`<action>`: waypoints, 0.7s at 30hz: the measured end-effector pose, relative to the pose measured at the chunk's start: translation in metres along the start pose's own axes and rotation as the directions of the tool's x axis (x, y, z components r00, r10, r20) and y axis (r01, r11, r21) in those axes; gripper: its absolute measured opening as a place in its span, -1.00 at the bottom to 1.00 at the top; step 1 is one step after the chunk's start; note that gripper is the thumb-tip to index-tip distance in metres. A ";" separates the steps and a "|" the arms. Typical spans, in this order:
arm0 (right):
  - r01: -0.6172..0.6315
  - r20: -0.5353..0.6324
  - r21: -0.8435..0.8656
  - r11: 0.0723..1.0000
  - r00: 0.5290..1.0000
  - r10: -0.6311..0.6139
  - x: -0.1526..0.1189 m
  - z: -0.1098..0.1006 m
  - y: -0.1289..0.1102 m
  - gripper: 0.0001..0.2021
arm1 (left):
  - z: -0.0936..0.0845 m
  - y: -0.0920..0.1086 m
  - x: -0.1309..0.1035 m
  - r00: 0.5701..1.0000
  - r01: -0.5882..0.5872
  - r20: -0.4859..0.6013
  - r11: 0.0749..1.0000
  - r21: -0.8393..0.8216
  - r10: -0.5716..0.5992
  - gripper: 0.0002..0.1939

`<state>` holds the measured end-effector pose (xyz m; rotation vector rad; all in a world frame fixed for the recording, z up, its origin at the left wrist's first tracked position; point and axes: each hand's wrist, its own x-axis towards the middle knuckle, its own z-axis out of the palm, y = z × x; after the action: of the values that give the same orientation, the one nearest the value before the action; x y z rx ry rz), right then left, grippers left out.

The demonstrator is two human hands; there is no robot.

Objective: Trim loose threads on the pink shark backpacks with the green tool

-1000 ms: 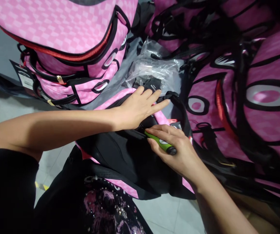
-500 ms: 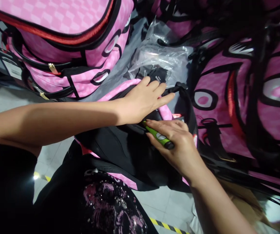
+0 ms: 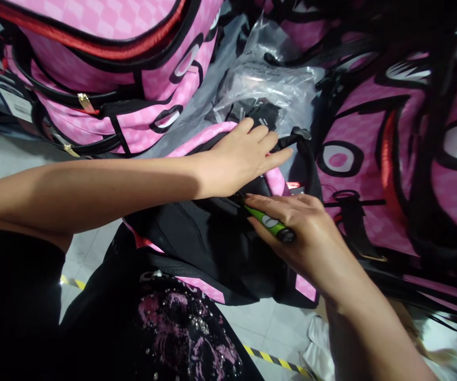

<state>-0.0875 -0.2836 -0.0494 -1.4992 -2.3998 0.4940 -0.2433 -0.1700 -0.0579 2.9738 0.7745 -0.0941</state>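
Observation:
A black backpack point(image 3: 220, 238) with pink trim lies across my lap, its back panel up. My left hand point(image 3: 248, 153) is palm down on its upper part, fingers bent over the pink-edged strap and the thumb hidden beneath. Just below, my right hand point(image 3: 295, 217) is closed around a tool with a green handle point(image 3: 270, 222) and black butt end. The tool points up and left at the black fabric under my left wrist; its tip is mostly hidden, so its kind is unclear. Clear plastic wrapping point(image 3: 268, 87) sits beyond my left fingers.
A pink checkered bag point(image 3: 105, 58) with red zips and a hang tag point(image 3: 16, 100) stands at upper left. More pink bags with eye prints point(image 3: 355, 159) crowd the right side. Yellow-black tape point(image 3: 271, 360) marks the tiled floor below.
The view has shifted slightly, so both hands appear a little further right. The green-handled tool stays in my right hand, and my left hand keeps its place on the backpack.

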 end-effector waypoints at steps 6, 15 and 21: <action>0.012 0.023 0.033 0.999 1.000 -0.013 0.001 -0.001 0.002 -0.75 | 0.001 -0.001 -0.001 1.000 0.006 -0.005 0.999 -0.037 -0.006 -0.16; -0.101 -0.175 0.010 0.995 0.979 0.101 -0.007 0.015 -0.006 -0.79 | 0.001 -0.001 -0.004 0.999 -0.002 -0.040 1.000 0.027 0.003 -0.23; -0.288 -0.324 0.017 0.957 0.904 0.278 -0.009 0.034 -0.022 -0.83 | 0.003 0.000 -0.005 0.998 -0.002 -0.055 0.998 0.068 0.006 -0.25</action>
<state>-0.1144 -0.3057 -0.0713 -1.7980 -1.9593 0.2414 -0.2477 -0.1724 -0.0604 3.0541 0.7867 -0.0392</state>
